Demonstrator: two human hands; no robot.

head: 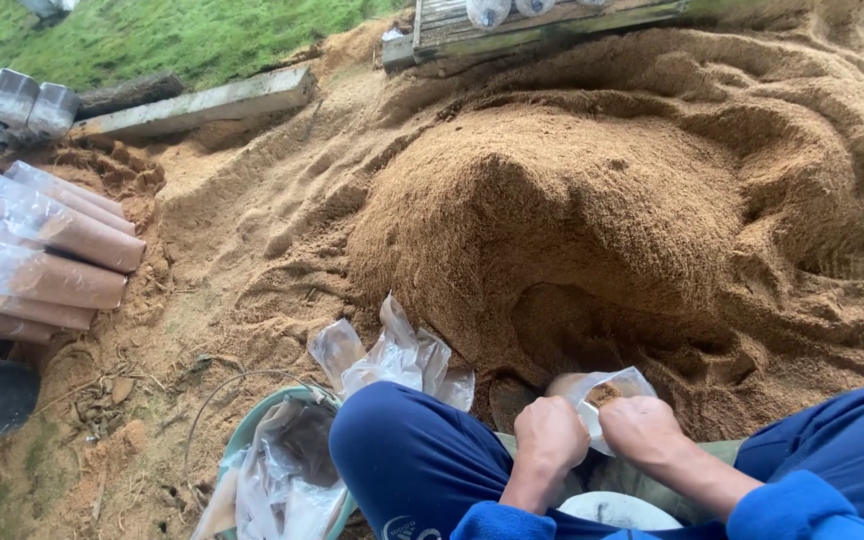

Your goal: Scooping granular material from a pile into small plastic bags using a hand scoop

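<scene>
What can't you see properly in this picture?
Head view only:
- Inside the clear bag: the left hand and right hand cover most of it, so how full it is stays unclear.
- The fingers: curled behind the bag, hidden.
- The green bucket: crumpled plastic bags hide its inside; the bottom edge cuts it off.
- The white round thing: mostly hidden by sleeves and cut off by the bottom edge.

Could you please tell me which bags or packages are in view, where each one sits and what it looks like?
Clear plastic bag: held by left hand and right hand, partly filled with sawdust.
Empty clear bags: crumpled, beside the knee.
Filled bags: left, stacked brown cylinders.
Bucket: green, holding more clear bags.
</scene>
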